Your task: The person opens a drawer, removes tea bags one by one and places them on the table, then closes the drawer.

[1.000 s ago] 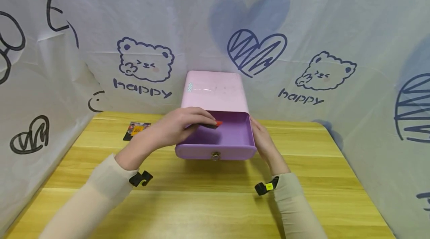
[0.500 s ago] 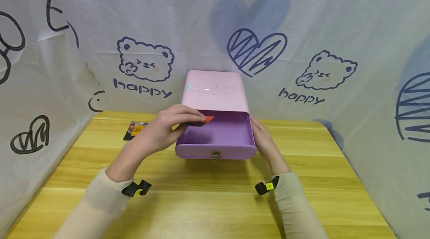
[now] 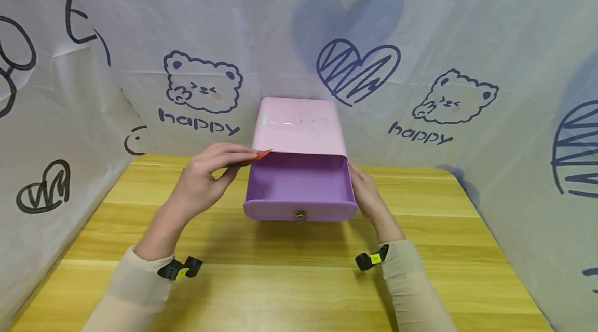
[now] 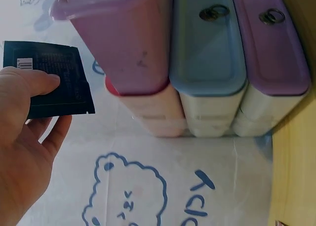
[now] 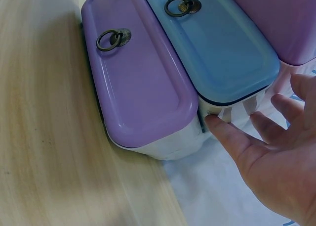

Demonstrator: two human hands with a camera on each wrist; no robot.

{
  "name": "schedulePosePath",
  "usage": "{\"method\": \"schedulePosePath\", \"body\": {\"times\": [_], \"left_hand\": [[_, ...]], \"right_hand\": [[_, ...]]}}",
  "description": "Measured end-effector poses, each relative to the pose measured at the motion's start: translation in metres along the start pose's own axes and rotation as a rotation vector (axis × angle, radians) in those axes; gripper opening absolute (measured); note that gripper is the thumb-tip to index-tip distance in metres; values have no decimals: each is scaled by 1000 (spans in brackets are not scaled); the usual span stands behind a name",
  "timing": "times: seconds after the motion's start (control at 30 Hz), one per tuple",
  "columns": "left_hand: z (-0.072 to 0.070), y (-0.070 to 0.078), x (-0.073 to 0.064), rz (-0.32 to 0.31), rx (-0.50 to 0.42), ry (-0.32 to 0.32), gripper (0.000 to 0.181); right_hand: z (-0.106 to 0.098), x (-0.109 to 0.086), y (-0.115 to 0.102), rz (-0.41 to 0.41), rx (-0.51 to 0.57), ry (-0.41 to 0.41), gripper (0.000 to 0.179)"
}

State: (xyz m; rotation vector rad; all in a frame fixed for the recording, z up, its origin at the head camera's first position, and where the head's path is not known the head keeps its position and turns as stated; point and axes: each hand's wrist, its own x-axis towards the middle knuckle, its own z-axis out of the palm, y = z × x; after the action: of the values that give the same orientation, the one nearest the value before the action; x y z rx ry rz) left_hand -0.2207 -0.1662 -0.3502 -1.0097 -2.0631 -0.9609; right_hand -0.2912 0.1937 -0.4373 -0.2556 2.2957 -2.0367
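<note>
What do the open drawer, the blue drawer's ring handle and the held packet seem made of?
Open drawer: probably plastic, slightly glossy, rounded edges. Ring handle: apparently metal, bronze-coloured, dull glints. Packet: perhaps foil or plastic film, matte, thin-edged.

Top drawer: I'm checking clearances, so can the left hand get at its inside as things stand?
Probably yes: the top drawer stands open, nothing blocks its opening, and the left hand is beside it, though holding a dark packet.
</note>
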Motion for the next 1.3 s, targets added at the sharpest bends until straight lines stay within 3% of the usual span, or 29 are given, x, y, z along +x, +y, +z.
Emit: {"method": "schedulePosePath", "body": {"times": [0.17, 0.4, 0.6, 0.93, 1.3], "left_hand": [[-3, -10, -7, -5, 2, 54, 46], [-9, -22, -20, -35, 93, 116, 45], [-8, -34, -29, -22, 174, 137, 46], [-2, -69, -43, -76, 375, 26, 42], [7, -101, -48, -142, 355, -95, 53]], "right_hand": [[0, 0, -1, 2, 1, 10, 60], [0, 1, -1, 5, -2, 11, 60], [-1, 0, -1, 9, -15, 1, 62], [0, 0, 0, 6, -4, -7, 61], [0, 1, -1, 12, -9, 1, 60]]}}
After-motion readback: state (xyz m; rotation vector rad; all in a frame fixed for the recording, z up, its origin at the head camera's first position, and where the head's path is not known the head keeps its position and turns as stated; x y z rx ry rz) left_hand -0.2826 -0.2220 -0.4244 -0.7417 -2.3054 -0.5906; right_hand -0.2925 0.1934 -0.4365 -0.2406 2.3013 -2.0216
